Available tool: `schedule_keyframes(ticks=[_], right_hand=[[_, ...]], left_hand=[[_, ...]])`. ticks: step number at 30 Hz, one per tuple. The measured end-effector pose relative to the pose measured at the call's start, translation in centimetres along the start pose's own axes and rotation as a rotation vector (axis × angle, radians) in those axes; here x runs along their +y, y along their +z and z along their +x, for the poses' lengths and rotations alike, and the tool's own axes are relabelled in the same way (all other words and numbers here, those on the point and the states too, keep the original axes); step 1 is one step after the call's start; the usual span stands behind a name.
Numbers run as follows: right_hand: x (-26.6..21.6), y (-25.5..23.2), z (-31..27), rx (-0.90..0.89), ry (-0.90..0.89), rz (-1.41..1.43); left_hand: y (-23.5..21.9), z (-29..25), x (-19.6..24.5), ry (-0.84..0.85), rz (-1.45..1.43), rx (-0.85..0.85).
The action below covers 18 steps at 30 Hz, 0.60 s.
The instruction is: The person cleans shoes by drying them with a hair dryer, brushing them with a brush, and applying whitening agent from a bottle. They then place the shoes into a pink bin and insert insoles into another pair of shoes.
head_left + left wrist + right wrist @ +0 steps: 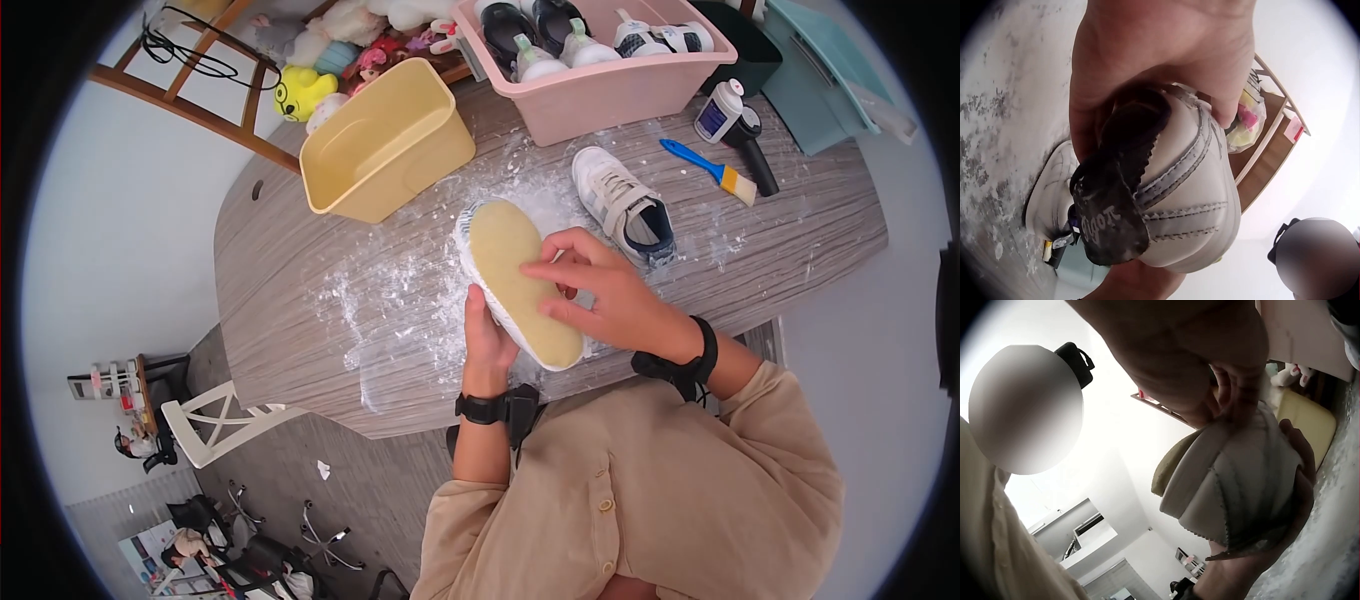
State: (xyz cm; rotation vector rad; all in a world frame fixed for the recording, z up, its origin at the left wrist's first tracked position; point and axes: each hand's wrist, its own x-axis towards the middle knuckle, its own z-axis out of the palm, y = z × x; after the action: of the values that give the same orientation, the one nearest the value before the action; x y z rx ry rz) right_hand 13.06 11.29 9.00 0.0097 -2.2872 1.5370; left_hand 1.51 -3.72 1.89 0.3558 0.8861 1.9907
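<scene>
A white shoe (1191,187) with grey stitched bands and a dark lettered tab is held bottom-up by my left hand (487,335). In the left wrist view, the left fingers and thumb wrap its opening. A smooth yellow layer (510,250) covers its underside; seen in the right wrist view, its edge (1171,465) stands out beyond the white sole. My right hand (600,290) is over this layer, index finger and thumb extended with their tips touching it, other fingers bent near the shoe's side. Its matching shoe (620,200) stands upright on the table, just beyond.
White powder (400,290) is scattered over the wood-grain table (290,260). A yellow bin (400,165), a pink bin (600,100) of shoes and a teal bin (815,75) line the back. A blue-handled brush (705,165), white bottle (720,110) and black tool (755,155) lie right.
</scene>
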Motion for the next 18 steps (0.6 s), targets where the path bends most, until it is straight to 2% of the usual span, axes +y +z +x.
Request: schedule_keyframes(ticks=[4,7,18], right_hand=[[-0.8,0.0,-0.2,-0.005,-0.141,-0.156],[-0.8,0.3,-0.7,-0.015,-0.122,-0.195],[-0.4,1.6,-2.0,0.060,-0.258,-0.386]], left_hand=[[-0.1,0.0,0.5,0.051,0.024,0.060],[-0.6,0.1,0.4,0.052,-0.014,0.044],[-1.6,0.1,0.1,0.018,-0.096,-0.073]])
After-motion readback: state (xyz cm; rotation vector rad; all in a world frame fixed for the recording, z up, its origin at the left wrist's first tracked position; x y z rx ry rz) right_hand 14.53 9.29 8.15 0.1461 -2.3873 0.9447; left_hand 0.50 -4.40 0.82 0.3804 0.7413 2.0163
